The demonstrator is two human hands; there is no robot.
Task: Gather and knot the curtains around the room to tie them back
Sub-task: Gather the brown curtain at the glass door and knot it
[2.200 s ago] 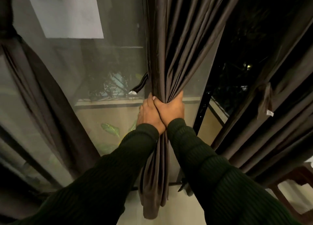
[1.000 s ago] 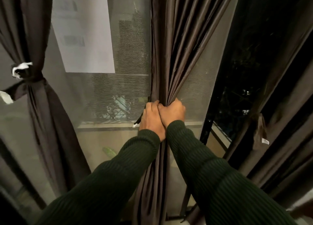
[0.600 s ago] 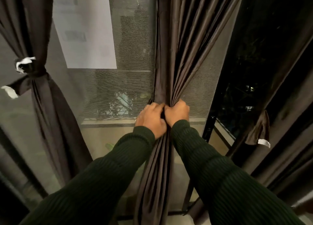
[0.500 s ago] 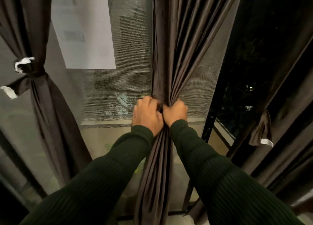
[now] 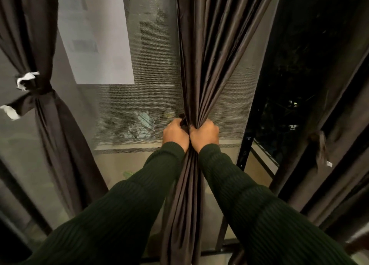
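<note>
The middle curtain (image 5: 207, 55), dark brown and hanging in long pleats, is drawn together into a narrow bunch in front of the mesh-screened window (image 5: 151, 97). Both hands are closed on it at the same height, side by side and touching each other. The left hand (image 5: 175, 134) grips the bunch from its left side; the right hand (image 5: 204, 135) grips it from the right. Only the backs of the hands and the knuckles face the viewer. The fingers of both hands are curled round the gathered cloth, with their tips hidden behind the folds, so how far they overlap cannot be told. Below the hands the curtain falls straight between the two dark green ribbed sleeves (image 5: 123, 210) toward the bottom of the window frame.

To the left, a second curtain (image 5: 54, 137) is already cinched at its waist with a knotted band (image 5: 33, 93) of the same cloth; small white tags show at the knot and at the band's loose end. On the right, a third curtain (image 5: 327, 149) hangs slanted and loose, with a short strap bearing a white tag on it. A pale sheet of paper (image 5: 95, 35) is fixed on the screen at upper left. A dark metal window post (image 5: 246, 145) stands just right of the right hand.
</note>
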